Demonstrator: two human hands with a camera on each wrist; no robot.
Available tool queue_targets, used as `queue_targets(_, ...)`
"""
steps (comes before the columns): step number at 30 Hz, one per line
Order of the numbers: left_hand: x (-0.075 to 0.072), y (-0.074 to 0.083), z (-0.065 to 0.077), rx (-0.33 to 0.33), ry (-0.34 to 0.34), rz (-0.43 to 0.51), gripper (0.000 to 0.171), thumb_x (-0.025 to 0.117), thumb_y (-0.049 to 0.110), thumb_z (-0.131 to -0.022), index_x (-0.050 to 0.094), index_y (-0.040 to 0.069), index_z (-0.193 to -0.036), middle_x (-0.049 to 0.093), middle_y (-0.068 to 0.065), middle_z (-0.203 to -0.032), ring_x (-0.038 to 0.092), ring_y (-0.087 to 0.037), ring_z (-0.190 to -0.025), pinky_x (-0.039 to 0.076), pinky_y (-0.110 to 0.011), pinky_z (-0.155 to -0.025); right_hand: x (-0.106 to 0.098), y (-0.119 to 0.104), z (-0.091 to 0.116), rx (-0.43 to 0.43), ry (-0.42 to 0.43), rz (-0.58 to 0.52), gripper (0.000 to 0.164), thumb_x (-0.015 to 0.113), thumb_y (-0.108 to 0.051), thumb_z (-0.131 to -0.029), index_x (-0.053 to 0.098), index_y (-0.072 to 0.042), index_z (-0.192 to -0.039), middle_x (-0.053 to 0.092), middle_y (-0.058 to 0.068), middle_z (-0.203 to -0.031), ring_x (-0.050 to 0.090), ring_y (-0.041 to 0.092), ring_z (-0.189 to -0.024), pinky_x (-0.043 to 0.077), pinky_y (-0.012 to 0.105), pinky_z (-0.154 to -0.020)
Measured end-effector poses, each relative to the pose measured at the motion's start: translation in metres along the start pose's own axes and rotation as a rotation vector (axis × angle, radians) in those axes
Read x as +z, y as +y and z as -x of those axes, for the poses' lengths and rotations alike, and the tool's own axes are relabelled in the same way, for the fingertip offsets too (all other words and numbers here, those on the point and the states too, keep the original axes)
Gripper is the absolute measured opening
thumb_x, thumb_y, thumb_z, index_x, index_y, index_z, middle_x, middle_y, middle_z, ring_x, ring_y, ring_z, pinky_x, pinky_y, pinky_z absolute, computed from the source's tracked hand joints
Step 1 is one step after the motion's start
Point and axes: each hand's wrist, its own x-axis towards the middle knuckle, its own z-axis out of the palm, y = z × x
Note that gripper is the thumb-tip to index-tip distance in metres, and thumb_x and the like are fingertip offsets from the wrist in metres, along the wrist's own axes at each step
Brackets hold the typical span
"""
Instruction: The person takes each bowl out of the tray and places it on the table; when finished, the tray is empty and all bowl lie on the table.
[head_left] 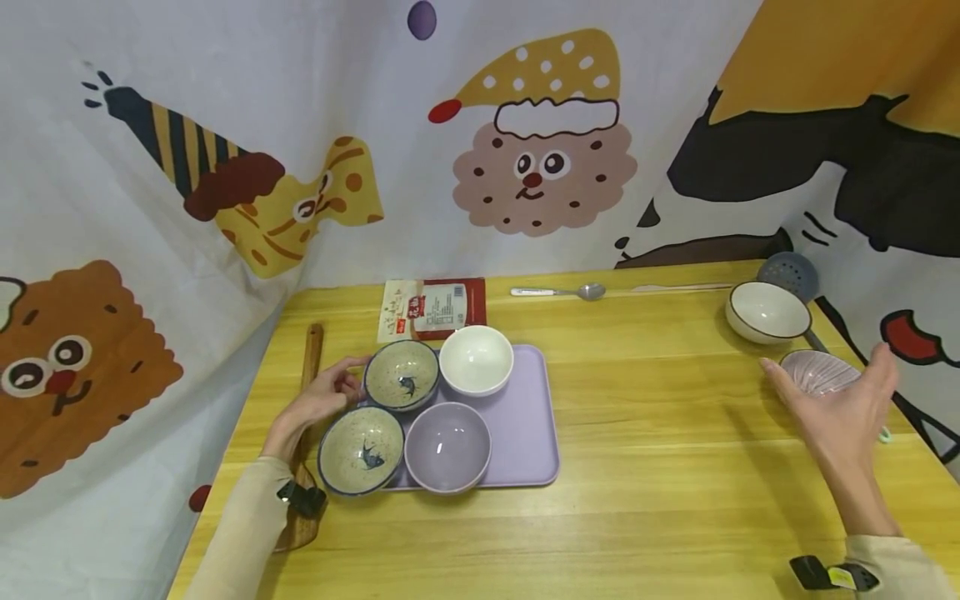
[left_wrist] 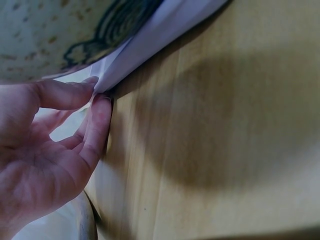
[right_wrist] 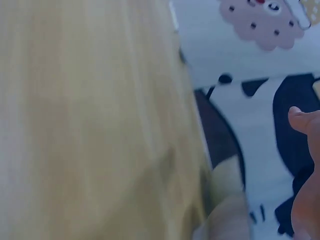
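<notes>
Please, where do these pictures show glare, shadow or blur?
Head view: a glare spot inside the purple bowl, a faint shadow on the table beside the right hand; left wrist view: a broad dark shadow on the table; right wrist view: the table looks blurred.

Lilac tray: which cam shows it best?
Head view: it shows the lilac tray's bare right side and most of its outline, with four bowls hiding part. The left wrist view shows only a strip of its edge, pinched by the left hand. The right wrist view shows none of it.
</notes>
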Motion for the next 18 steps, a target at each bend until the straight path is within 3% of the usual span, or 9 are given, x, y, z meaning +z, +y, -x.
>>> queue_targets(4,0.000,0.000,0.000,0.003,0.004,0.002,0.077,0.052,-0.017,-0.077,0.037,-0.006,-0.151,0.059,-0.022,-0.096,0.054,-0.022,-0.082,0.046,-0.023,-0.065,0.004,-0.021,0.003,-0.065,-0.069,-0.012,0.114,0.076,-0.041,-0.084,-0.003,-0.022,-0.164,0.001,0.007,-0.171,0.003,0.031,-0.157,0.005,0.059,-0.125)
queue_targets(14,0.001,0.000,0.000,-0.005,0.005,-0.004,0.076,0.054,-0.015,-0.078,0.037,-0.005,-0.151,0.059,-0.022,-0.097,0.055,-0.023,-0.083,0.047,-0.024,-0.066,0.034,-0.064,0.010,-0.298,-0.118,-0.109,0.113,0.083,-0.026,-0.080,0.008,-0.016,-0.164,0.015,0.014,-0.168,0.015,0.031,-0.156,0.014,0.052,-0.126)
queue_targets(18,0.002,-0.001,0.000,0.005,0.013,-0.006,0.074,0.053,-0.015,-0.079,0.038,-0.006,-0.151,0.058,-0.020,-0.096,0.055,-0.022,-0.082,0.047,-0.024,-0.065,0.046,-0.080,0.014,-0.363,-0.173,-0.137,0.114,0.085,-0.024,-0.079,0.009,-0.013,-0.164,0.017,0.018,-0.167,0.018,0.037,-0.154,0.016,0.057,-0.124)
